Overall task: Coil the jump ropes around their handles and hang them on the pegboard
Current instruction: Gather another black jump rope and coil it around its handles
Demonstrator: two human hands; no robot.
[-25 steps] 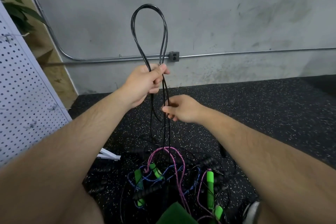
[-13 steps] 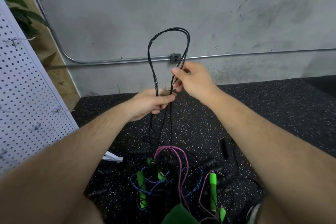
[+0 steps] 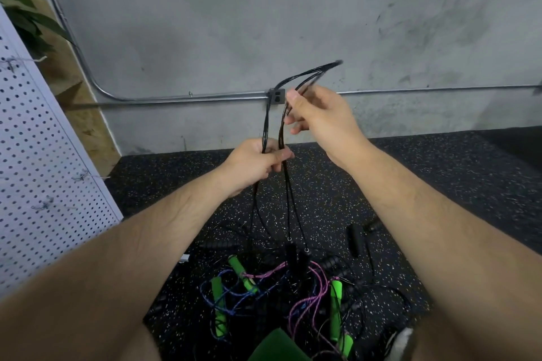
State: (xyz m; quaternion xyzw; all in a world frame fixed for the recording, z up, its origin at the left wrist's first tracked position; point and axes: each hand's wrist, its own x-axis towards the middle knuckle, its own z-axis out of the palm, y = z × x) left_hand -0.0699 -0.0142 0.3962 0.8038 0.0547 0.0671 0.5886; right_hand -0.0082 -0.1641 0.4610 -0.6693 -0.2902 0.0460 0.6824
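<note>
In the middle of the frame the left hand [image 3: 258, 163] is closed in a fist around several strands of the black jump rope [image 3: 265, 126], thumb pressed across them. Above and to its right, the right hand [image 3: 322, 117] pinches the folded loop of the same rope between thumb and curled fingers, and the loop's end sticks out toward the upper right. Below the left hand the strands drop to two black handles [image 3: 291, 253], which seem to hang just over the pile of other ropes [image 3: 318, 284] at bottom centre, though they are dark against the floor. The white pegboard [image 3: 44, 170] stands along the left edge.
</note>
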